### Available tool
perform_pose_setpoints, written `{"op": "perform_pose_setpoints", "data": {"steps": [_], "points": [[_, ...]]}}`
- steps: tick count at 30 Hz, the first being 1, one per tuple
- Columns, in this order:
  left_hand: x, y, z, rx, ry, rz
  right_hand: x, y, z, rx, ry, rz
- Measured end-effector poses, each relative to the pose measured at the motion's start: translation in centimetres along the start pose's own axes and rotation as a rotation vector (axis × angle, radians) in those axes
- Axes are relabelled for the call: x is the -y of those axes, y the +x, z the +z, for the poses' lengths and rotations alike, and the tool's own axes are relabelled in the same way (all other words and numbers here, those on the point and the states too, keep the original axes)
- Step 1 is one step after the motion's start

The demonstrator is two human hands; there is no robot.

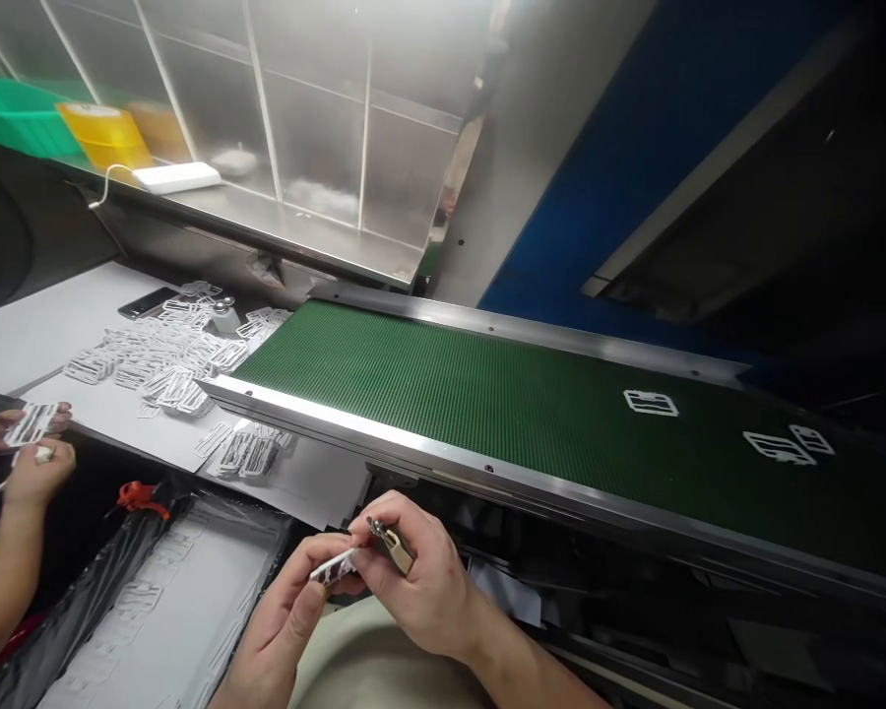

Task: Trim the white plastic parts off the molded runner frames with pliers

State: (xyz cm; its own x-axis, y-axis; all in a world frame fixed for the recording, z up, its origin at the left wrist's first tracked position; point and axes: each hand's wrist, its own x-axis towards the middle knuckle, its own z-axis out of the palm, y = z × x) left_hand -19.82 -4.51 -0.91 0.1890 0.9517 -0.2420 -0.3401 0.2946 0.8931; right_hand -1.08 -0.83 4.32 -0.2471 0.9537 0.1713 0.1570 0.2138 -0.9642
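My left hand (281,620) pinches a small white plastic frame part (334,567) by its edge, low in the middle of the view. My right hand (420,576) is closed round a small brass-coloured trimming tool (391,544) whose tip touches that part. Both hands are held close together just in front of the green conveyor belt (487,394). Three more white frame parts (651,402) lie on the belt to the right.
A heap of white frame parts (162,359) lies on the white table at the left, with a phone (146,302) behind it. A co-worker's hands (33,443) at the far left hold a part. A black bag-lined bin (155,601) sits below. A steel shelf carries a green tray and a yellow tray.
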Motion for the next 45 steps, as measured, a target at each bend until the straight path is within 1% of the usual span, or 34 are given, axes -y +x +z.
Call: {"op": "perform_pose_setpoints", "data": {"steps": [3,6,8,10,11,13,15,16,18,21,24,27,30,33,35,39,45], "points": [[-0.3,0.3,-0.5,-0.099,0.049,-0.039,0.1,0.0,-0.1,-0.078,-0.016,0.06],[-0.2,0.5,-1.1,-0.187,0.057,-0.046,-0.2,0.0,-0.2,-0.122,0.021,0.188],[-0.4,0.4,-1.1,-0.274,0.006,-0.033,-0.6,0.0,-0.2,-0.124,0.119,0.293],[-0.9,0.1,-0.5,-0.349,-0.048,-0.017,-1.2,0.0,0.1,-0.116,0.277,0.399],[-1.2,0.0,-0.1,-0.354,-0.067,-0.004,-1.4,0.1,0.3,-0.109,0.366,0.449],[-1.7,-0.1,0.6,-0.322,-0.077,0.021,-1.7,0.1,0.7,-0.087,0.533,0.538],[-1.9,0.0,0.7,-0.279,-0.051,0.058,-1.9,0.1,1.1,-0.039,0.649,0.619],[-1.8,0.2,0.6,-0.257,-0.021,0.085,-2.0,0.1,1.1,-0.01,0.672,0.648],[-1.3,0.6,-0.2,-0.195,0.064,0.152,-2.2,0.1,1.1,0.024,0.63,0.672],[-0.3,1.2,-1.5,-0.113,0.196,0.244,-2.3,-0.1,0.5,-0.015,0.458,0.61],[0.2,1.6,-2.1,-0.111,0.307,0.313,-1.5,-0.3,-0.3,-0.047,0.345,0.49],[0.2,1.8,-2.1,-0.101,0.373,0.356,0.2,-0.5,-0.7,-0.027,0.26,0.359],[0.3,1.8,-1.9,-0.078,0.399,0.368,2.0,-0.3,-0.5,0.017,0.154,0.231],[0.5,1.8,-1.8,-0.09,0.417,0.391,2.7,0.1,-0.1,0.058,0.031,0.127],[0.4,1.7,-1.7,-0.107,0.43,0.405,2.8,0.3,0.1,0.073,-0.009,0.11],[-0.2,1.4,-1.6,-0.12,0.498,0.423,2.7,0.7,0.2,0.078,0.018,0.097],[-0.7,0.9,-2.7,-0.07,0.596,0.471,2.0,1.0,0.2,0.072,0.017,0.025]]}}
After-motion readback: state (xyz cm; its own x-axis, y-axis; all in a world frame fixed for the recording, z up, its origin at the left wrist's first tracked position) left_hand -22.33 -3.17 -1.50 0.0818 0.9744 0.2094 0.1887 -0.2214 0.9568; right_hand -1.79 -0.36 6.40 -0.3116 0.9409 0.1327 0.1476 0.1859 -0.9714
